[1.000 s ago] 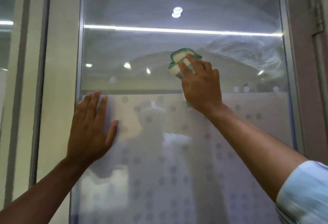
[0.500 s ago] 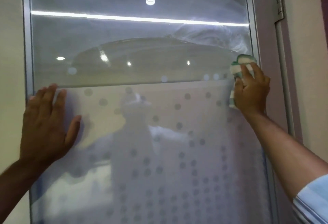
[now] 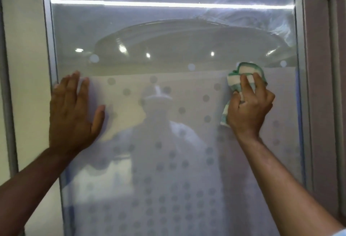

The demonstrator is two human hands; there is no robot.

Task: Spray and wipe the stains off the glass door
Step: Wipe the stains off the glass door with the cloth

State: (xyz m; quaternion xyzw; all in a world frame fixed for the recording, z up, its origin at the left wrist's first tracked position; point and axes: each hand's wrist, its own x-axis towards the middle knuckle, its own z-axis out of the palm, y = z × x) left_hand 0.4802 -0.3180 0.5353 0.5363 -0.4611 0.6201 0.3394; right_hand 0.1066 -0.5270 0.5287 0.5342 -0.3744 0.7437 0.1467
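1. Wiping is the step in hand: the right hand [image 3: 250, 108] holds a bunched green-and-white striped cloth [image 3: 243, 75] against the tall glass door with a frosted, dotted lower half [image 3: 168, 161], near the door's right edge, where the clear upper pane meets the frosted band.
2. Its grip is closed around the cloth, fingers curled over the wad and pressing it to the glass; much of the cloth is hidden under the palm.
3. The left hand [image 3: 74, 114] lies flat with fingers spread, holding nothing, on the glass just beside the grey metal frame [image 3: 49, 39] at the door's left edge. Keeping it there should steady the door against the push of the wiping.
4. Hazy streaks [image 3: 271, 28] show near the upper right corner of the glass; these look like the stains left to clear, so the task seems partly done.
5. To do it well, I would use firm, overlapping strokes that run right up to the frame, and turn the cloth to a clean face when it smears.
6. No spray bottle is in view.
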